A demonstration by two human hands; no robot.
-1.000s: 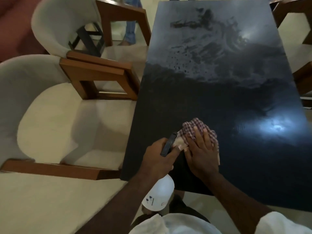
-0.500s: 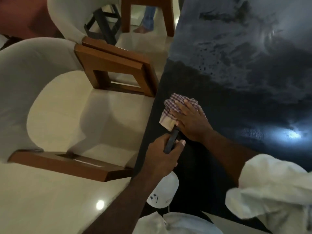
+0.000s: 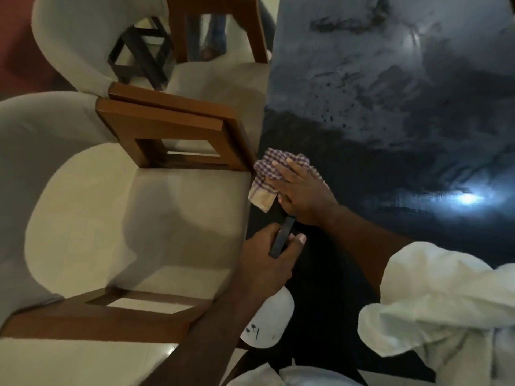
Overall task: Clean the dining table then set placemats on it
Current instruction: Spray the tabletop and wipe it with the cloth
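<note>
A dark glossy dining table (image 3: 404, 140) fills the right side, with grey smears and droplets across its far half. My right hand (image 3: 302, 192) lies flat on a checked cloth (image 3: 274, 174) at the table's left edge. Part of the cloth hangs over that edge. My left hand (image 3: 264, 257) sits just below it, gripping the black trigger head of a white spray bottle (image 3: 269, 320). The bottle body hangs under my wrist, by the table's near left edge. No placemats are in view.
Two cream armchairs with brown wooden arms (image 3: 172, 135) stand tight against the table's left side. A black folding stand (image 3: 139, 57) and someone's legs in jeans (image 3: 214, 32) show beyond the far chair. A bright lamp reflection (image 3: 468, 197) glares on the tabletop.
My right hand has slid the cloth from the near middle of the table out to the left edge. The left hand still grips the spray bottle. The view has shifted left.
</note>
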